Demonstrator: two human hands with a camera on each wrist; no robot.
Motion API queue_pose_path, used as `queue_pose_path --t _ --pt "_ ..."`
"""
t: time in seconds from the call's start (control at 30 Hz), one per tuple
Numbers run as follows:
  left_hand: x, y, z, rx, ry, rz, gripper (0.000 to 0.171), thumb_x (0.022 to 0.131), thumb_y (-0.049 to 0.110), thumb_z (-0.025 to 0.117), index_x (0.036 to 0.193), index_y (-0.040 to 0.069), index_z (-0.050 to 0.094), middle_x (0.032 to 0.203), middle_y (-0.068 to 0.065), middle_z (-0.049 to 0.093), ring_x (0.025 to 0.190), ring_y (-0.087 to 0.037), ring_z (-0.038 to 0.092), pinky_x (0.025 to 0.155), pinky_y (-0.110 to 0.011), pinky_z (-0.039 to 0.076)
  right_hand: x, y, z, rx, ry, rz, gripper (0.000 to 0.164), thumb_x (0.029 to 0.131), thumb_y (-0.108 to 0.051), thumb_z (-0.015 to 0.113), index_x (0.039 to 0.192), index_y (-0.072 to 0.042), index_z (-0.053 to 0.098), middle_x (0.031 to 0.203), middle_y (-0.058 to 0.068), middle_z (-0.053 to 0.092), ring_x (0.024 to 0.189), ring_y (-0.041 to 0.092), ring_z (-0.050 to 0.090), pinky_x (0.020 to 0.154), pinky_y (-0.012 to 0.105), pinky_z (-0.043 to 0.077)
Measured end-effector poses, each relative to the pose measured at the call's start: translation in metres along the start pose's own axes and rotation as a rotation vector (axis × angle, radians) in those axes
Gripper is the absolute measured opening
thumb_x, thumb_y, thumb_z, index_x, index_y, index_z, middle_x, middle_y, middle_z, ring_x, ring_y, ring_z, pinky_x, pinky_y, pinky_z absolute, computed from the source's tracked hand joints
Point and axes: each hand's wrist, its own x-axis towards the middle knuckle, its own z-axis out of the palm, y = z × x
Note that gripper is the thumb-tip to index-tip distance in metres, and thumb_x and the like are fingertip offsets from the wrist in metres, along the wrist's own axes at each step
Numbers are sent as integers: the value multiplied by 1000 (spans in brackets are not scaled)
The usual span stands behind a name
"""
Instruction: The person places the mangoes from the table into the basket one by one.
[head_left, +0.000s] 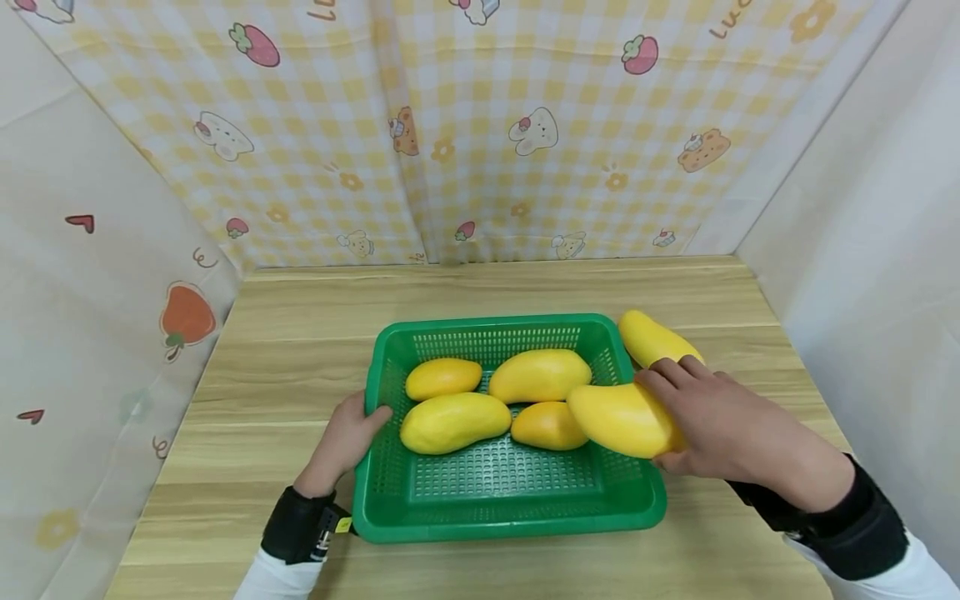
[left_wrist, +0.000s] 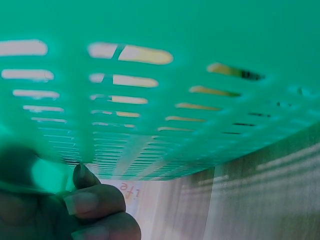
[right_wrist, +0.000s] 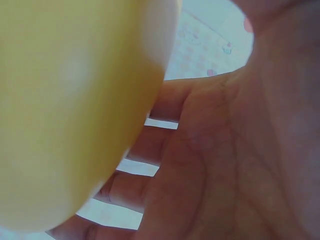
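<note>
A green plastic basket point(head_left: 510, 533) with slotted walls sits on the table. My left hand point(head_left: 347, 437) grips its left rim, thumb over the edge; in the left wrist view the fingers point(left_wrist: 102, 200) curl beside the slotted wall. My right hand point(head_left: 708, 425) holds a yellow mango point(head_left: 626, 419) over the basket's right side, and the fruit fills much of the right wrist view. Inside the basket lie a small mango point(head_left: 444, 379), a large one point(head_left: 542, 377), a long one point(head_left: 454, 422) and a partly covered small one point(head_left: 549, 426).
Another yellow mango point(head_left: 656, 337) lies on the wooden table point(head_left: 300, 333) outside the basket's right rim, partly behind my right hand. A checked curtain point(head_left: 480, 192) hangs at the back, with pale cloths point(head_left: 112, 250) at both sides.
</note>
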Motion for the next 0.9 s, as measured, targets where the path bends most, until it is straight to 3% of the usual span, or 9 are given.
queue_pose_path --t 0.37,0.63,0.9 --pt "-2 0 0 9 2 9 20 96 11 47 103 -5 57 78 -13 61 62 -26 64 56 -38 57 9 -21 14 -34 -67 -84 80 64 -38 86 127 -1 52 119 12 52 110 34 47 75 50 51" --pt "-1 -1 0 12 6 7 20 96 11 46 103 -5 56 77 -13 61 61 -26 64 55 -37 56 21 -39 20 -37 -141 -138 79 67 -39 85 128 -1 51 119 12 52 108 30 47 84 46 49" --pt "0 -3 0 2 2 11 22 96 11 46 107 -5 56 79 -13 61 61 -24 64 54 -35 56 28 -50 27 -52 -175 -171 83 67 -44 84 129 -2 50 116 11 51 105 29 46 81 45 50"
